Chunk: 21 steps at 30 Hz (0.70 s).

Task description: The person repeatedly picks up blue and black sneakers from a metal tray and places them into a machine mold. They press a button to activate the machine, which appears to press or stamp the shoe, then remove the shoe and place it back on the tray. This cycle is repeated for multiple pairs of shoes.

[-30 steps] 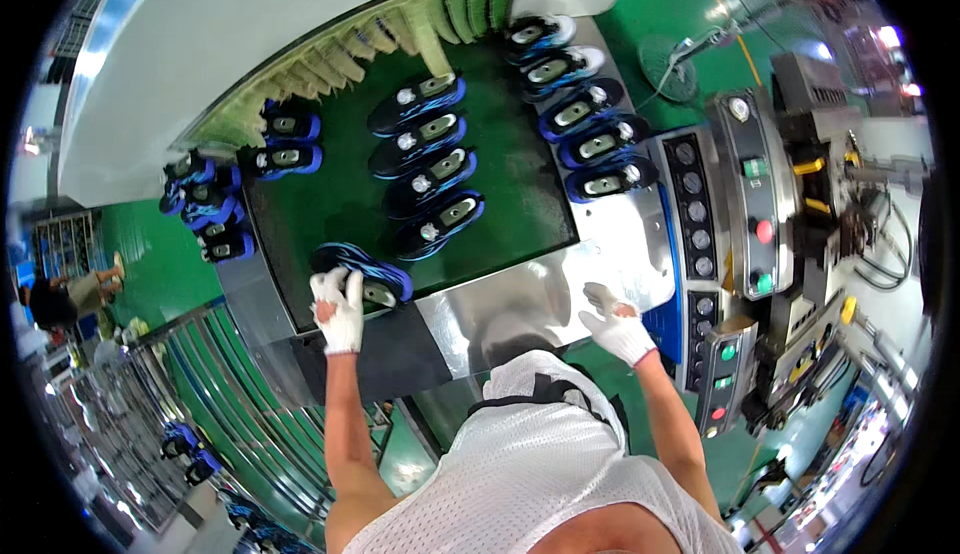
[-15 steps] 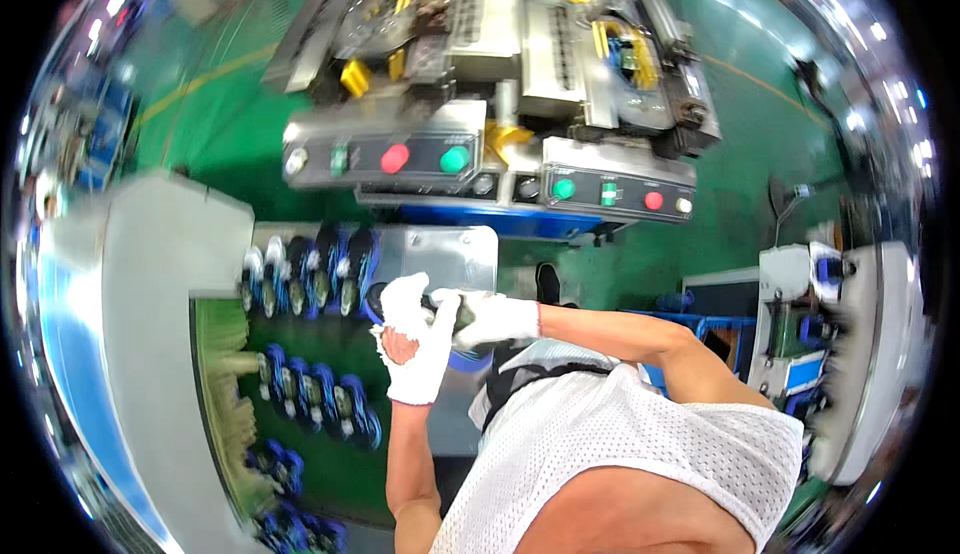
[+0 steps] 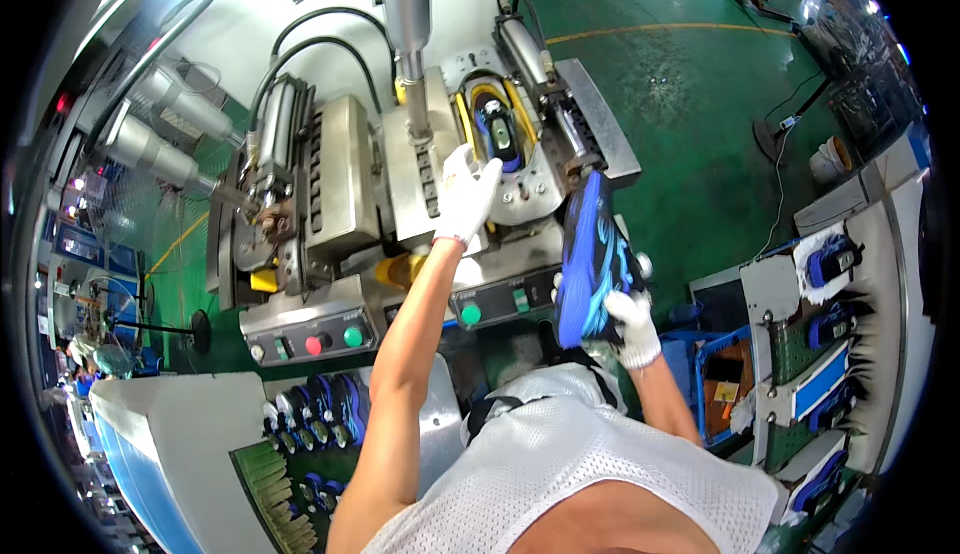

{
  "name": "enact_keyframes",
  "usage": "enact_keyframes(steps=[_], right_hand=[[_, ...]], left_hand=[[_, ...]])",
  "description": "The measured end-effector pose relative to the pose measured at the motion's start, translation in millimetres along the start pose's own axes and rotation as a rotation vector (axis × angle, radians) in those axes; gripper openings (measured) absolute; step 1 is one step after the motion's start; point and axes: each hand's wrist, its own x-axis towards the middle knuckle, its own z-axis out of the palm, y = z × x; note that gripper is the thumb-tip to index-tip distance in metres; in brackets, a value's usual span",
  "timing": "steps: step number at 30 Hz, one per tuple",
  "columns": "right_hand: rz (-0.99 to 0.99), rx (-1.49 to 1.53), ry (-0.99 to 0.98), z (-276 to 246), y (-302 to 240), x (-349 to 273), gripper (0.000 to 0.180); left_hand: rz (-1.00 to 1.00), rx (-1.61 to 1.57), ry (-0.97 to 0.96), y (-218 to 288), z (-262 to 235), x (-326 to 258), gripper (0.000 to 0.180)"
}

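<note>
1. The right hand (image 3: 632, 326), at 4 o'clock from the middle of the view, is closed around a blue-and-black shoe (image 3: 583, 274), which it carries in the air at 3 o'clock.
2. That shoe's long axis runs roughly from 12 to 6 o'clock, its blue sole side turned towards 9 o'clock.
3. The left hand (image 3: 466, 199), gloved in white like the right, lies just off-centre towards 12 o'clock, its fingers extended and gripping nothing visible.
4. Beyond its fingertips, at 12 o'clock, a second shoe (image 3: 497, 136) sits in the machine's yellow-edged holder (image 3: 524, 114); whether the fingers touch it, I cannot tell.
5. A control panel (image 3: 315, 342) with red and green buttons is at 8 o'clock.
6. Between 7 and 8 o'clock, a row of shoes (image 3: 318, 414) lies beside the metal tabletop's (image 3: 440, 429) bare part.
</note>
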Motion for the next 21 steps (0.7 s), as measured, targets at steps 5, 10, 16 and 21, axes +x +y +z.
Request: enact_keyframes(steps=[5, 10, 16, 21], right_hand=[[0.068, 0.168, 0.13, -10, -27, -15, 0.092], [0.036, -0.055, 0.381, -9, -31, -16, 0.069], [0.064, -0.441, 0.586, -18, -25, 9, 0.05], [0.009, -0.532, 0.415, -2, -34, 117, 0.04]], left_hand=[[-0.272, 0.202, -0.008, -34, 95, 113, 0.075], [-0.302, 0.443, 0.011, -71, 136, 157, 0.075], [-0.463, -0.187, -0.083, -76, 43, 158, 0.034], [-0.104, -0.142, -0.069, 39, -52, 20, 0.063]])
